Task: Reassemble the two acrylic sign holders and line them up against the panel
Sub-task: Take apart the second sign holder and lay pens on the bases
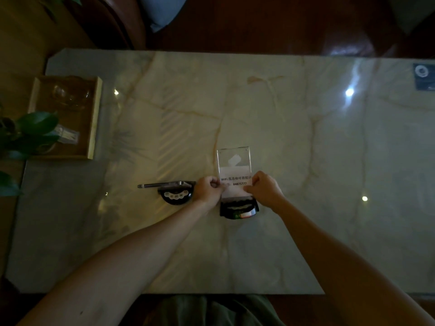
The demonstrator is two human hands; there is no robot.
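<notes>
A clear acrylic sign panel (234, 161) with a white WiFi card in it stands in the middle of the marble table, its lower edge at a black half-round base (239, 209). My left hand (209, 190) pinches the panel's lower left edge. My right hand (264, 188) pinches its lower right edge. Just left of my left hand, a second acrylic panel (164, 184), seen edge-on, sits on another black half-round base (176, 196) with white buttons.
A wooden tray (94, 118) with a glass dish and a small packet sits at the table's left end, partly behind green plant leaves (35, 128). A dark blue card (423, 76) lies at the far right corner. Dark leather seats stand beyond the table.
</notes>
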